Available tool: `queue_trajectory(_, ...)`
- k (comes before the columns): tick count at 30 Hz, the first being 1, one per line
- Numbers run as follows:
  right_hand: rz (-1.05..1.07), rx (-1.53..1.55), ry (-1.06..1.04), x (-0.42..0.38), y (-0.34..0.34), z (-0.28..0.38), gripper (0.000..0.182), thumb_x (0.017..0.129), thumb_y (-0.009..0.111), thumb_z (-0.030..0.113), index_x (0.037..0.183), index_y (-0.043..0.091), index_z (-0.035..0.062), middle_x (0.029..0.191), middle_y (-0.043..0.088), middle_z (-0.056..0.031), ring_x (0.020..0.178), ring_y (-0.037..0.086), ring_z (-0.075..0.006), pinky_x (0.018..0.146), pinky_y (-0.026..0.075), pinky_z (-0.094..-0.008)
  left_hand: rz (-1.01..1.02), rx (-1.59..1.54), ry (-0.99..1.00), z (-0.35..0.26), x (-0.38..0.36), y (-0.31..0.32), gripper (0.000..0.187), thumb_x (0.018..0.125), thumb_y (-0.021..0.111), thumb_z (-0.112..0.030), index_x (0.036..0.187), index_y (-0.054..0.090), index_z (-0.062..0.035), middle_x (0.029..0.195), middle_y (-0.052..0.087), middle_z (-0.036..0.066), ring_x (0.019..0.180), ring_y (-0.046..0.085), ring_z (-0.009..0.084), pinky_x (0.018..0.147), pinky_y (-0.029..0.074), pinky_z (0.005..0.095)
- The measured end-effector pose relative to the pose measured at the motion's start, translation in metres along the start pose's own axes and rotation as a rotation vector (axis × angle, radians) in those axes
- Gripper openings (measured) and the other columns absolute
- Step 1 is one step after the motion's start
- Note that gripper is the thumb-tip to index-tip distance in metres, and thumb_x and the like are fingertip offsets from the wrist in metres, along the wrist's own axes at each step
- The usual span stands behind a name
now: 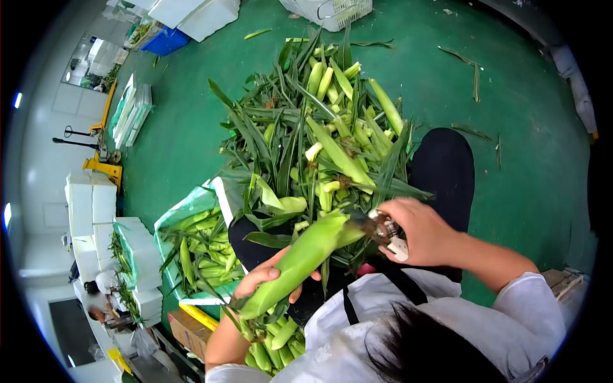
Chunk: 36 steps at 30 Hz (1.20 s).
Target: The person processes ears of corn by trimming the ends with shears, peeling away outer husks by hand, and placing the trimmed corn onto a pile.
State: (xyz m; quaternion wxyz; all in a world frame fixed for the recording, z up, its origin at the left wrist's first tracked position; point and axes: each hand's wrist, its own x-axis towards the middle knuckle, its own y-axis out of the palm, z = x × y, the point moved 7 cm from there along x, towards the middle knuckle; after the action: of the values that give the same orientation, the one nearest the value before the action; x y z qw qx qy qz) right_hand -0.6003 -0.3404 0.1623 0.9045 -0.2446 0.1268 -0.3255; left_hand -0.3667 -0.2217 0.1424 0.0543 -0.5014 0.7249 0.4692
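A green ear of corn in its husk (294, 265) lies slantwise in my left hand (260, 277), whose fingers wrap round its lower part. My right hand (421, 231) is closed on a pair of pruning shears (385, 233), with the dark blades by the stalk end of the ear. Whether the blades touch the stalk is too blurred to tell. In front of my knees spreads a heap of husked corn and loose leaves (319, 127).
A lined white box of corn (223, 203) stands left of my legs, with more ears (281, 341) below my left forearm. White foam boxes (83, 210) and a yellow pallet jack (105, 167) are at the left. A white basket (332, 18) stands beyond the heap. Another person (105, 284) is at the far left.
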Motion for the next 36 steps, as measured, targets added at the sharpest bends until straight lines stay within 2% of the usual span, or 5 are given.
queue_trajectory(7, 0.288, 0.188, -0.19, 0.032, 0.021, 0.004, 0.053, 0.077, 0.078, 0.016, 0.122, 0.053, 0.0018, 0.101, 0.066, -0.0152, 0.093, 0.067, -0.0278, 0.079, 0.052, -0.0364, 0.359, -0.098, -0.072, -0.028, 0.002, 0.017, 0.107, 0.084, 0.045, -0.079, 0.147, 0.031, 0.006, 0.124, 0.056, 0.036, 0.073, 0.07, 0.0362, 0.063, 0.06, 0.0422)
queue_trajectory(16, -0.19, 0.276, 0.078, 0.018, 0.073, -0.01, 0.051, 0.077, 0.076, 0.012, 0.119, 0.05, 0.0009, 0.084, 0.059, -0.0108, 0.073, 0.063, -0.0169, 0.065, 0.049, -0.0314, -0.841, 0.103, 0.964, -0.005, 0.025, 0.011, 0.08, 0.098, 0.059, -0.042, 0.155, 0.011, -0.0111, 0.138, 0.048, 0.017, 0.116, 0.059, 0.0281, 0.091, 0.049, 0.0349)
queue_trajectory(19, -0.153, 0.243, 0.123, 0.015, 0.072, 0.008, 0.045, 0.077, 0.074, 0.013, 0.113, 0.05, 0.0015, 0.088, 0.064, -0.0178, 0.077, 0.064, -0.0371, 0.069, 0.051, -0.0405, -0.963, 0.045, 0.994, -0.003, 0.041, -0.019, 0.058, 0.097, 0.06, -0.044, 0.135, 0.039, -0.0062, 0.12, 0.058, 0.012, 0.115, 0.06, 0.0272, 0.09, 0.051, 0.0348)
queue_trajectory(28, -0.208, 0.869, 0.218, 0.008, 0.061, 0.004, 0.046, 0.081, 0.051, -0.009, 0.126, 0.044, 0.0028, 0.096, 0.054, -0.0038, 0.081, 0.051, -0.0073, 0.073, 0.044, -0.0215, -0.143, -0.813, 0.79, -0.019, 0.051, -0.022, 0.07, 0.097, 0.042, -0.058, 0.147, 0.04, -0.0082, 0.146, 0.045, 0.021, 0.129, 0.049, 0.0381, 0.108, 0.042, 0.0487)
queue_trajectory(36, -0.162, -0.034, -0.025, 0.025, 0.058, 0.042, 0.074, 0.068, 0.084, 0.024, 0.128, 0.046, 0.0012, 0.115, 0.058, -0.015, 0.101, 0.059, -0.0304, 0.093, 0.045, -0.0415, -0.749, -0.261, 0.694, 0.01, 0.04, -0.033, 0.07, 0.102, 0.032, -0.058, 0.143, 0.039, -0.0014, 0.138, 0.053, 0.018, 0.12, 0.057, 0.0329, 0.104, 0.045, 0.0456)
